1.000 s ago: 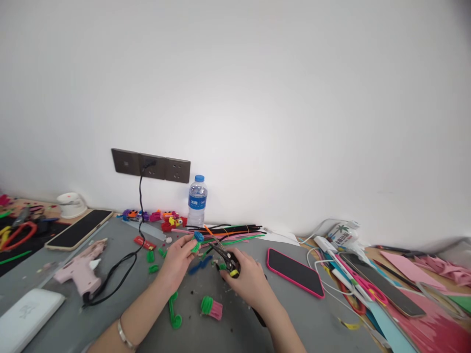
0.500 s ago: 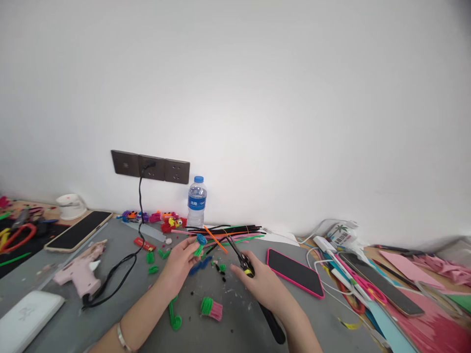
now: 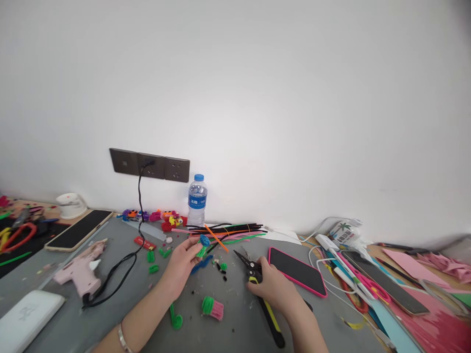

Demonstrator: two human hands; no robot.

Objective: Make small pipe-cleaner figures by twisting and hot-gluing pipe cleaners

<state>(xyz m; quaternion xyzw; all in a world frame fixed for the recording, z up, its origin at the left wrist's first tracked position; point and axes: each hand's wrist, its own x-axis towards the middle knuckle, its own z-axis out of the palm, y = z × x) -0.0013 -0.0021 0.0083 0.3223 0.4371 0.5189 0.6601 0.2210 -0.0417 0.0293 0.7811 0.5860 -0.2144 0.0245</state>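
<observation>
My left hand (image 3: 183,264) is closed, with thumb and fingers pinching a small green and blue pipe-cleaner piece (image 3: 203,243), its round blue end facing up. My right hand (image 3: 274,284) is closed over the pivot part of a pair of long-nose pliers (image 3: 270,318) with black and yellow handles. The jaws point away to the upper left and the handles spread apart low over the table. Between my hands lie a green and pink pipe-cleaner piece (image 3: 212,308) and small green and black scraps. A green stem with a coiled end (image 3: 176,321) lies near my left forearm.
A pink glue gun (image 3: 79,272) with a black cord lies at left. A water bottle (image 3: 197,201) stands by the wall beside a pile of pipe cleaners (image 3: 235,233). A pink-edged phone (image 3: 297,271) lies right of my right hand. Cables, scissors and paper crowd the right side.
My right hand has moved slightly right and lower with the pliers, and their handles have spread apart. My left hand has barely moved, still holding the pipe-cleaner piece.
</observation>
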